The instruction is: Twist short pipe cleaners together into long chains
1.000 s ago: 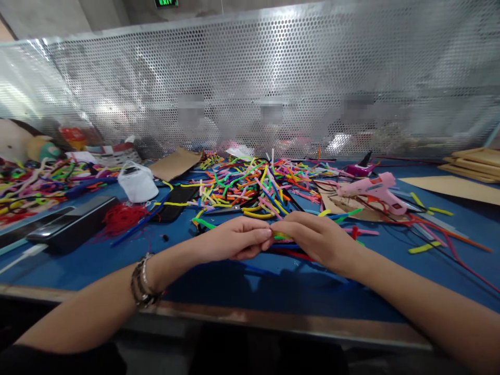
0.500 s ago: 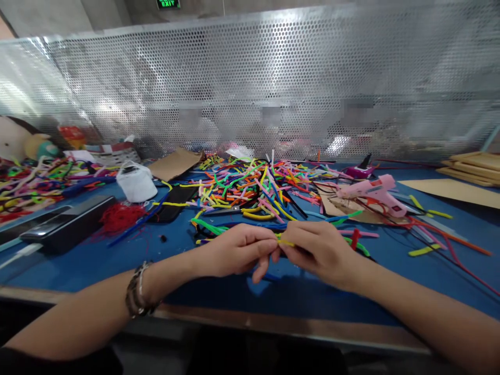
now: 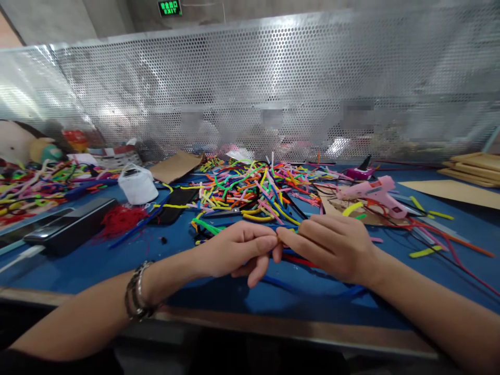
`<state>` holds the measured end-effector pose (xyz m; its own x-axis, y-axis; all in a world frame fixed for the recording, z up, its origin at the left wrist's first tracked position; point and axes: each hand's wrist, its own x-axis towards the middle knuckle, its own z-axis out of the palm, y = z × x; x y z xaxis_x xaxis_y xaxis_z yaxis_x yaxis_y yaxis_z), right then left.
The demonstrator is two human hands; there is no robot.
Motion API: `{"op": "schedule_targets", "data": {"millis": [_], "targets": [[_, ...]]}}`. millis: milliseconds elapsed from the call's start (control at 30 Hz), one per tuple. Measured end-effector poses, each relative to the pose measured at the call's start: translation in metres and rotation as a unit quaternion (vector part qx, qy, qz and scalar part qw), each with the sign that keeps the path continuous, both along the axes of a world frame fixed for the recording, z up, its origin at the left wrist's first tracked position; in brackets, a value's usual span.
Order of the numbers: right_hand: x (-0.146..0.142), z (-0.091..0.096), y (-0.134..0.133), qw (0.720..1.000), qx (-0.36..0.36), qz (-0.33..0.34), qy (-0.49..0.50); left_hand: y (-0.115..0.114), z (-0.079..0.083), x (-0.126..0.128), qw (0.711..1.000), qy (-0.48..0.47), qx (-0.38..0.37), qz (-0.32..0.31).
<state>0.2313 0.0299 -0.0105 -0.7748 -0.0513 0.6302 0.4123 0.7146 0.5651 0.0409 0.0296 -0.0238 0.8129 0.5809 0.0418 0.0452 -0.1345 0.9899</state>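
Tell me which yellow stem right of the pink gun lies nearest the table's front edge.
The single yellow stem front-right of the pink gun; the other yellow stems there sit farther back, close together.

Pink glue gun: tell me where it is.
In the head view, the pink glue gun lies on the right side of the blue table, beyond the right hand, partly over brown cardboard.

Bracelets (image 3: 136, 291), left wrist, at the near edge of the bench (image 3: 273, 323): several strands worn together, one silvery and bright, the others dark; links or beads, too blurred to tell. Sleeve (image 3: 70, 362), left arm: black, plain, loose. Left hand (image 3: 242, 250), right hand (image 3: 332, 247) and right forearm (image 3: 422, 297): bare.
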Motion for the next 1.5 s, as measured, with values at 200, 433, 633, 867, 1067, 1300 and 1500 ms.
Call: {"op": "schedule_targets", "data": {"millis": [200, 433, 633, 867, 1067, 1300, 1500], "targets": [[-0.004, 0.001, -0.001, 0.966, -0.258, 0.003, -0.014, -0.004, 0.003, -0.002, 0.977, 0.091, 0.177, 0.074], [0.001, 0.014, -0.006, 0.859, -0.503, 0.06, -0.072, -0.007, 0.004, -0.005, 0.844, 0.131, 0.507, 0.112], [0.008, 0.003, -0.003, 0.948, -0.301, 0.009, -0.099, -0.004, 0.002, -0.003, 0.993, 0.085, 0.078, 0.004], [-0.002, 0.001, -0.011, 0.879, -0.475, 0.045, -0.011, -0.013, 0.001, -0.001, 0.901, 0.133, 0.41, 0.05], [-0.01, -0.004, -0.011, 0.836, -0.541, -0.009, 0.089, -0.013, 0.0, -0.003, 0.631, 0.165, 0.743, 0.149], [0.0, -0.002, -0.009, 0.998, -0.062, -0.008, 0.031, -0.012, 0.006, -0.002, 0.982, 0.071, 0.167, 0.058], [-0.005, 0.0, -0.012, 0.98, -0.182, -0.056, 0.065, -0.009, 0.006, -0.004, 0.989, 0.07, 0.114, 0.062]]}}
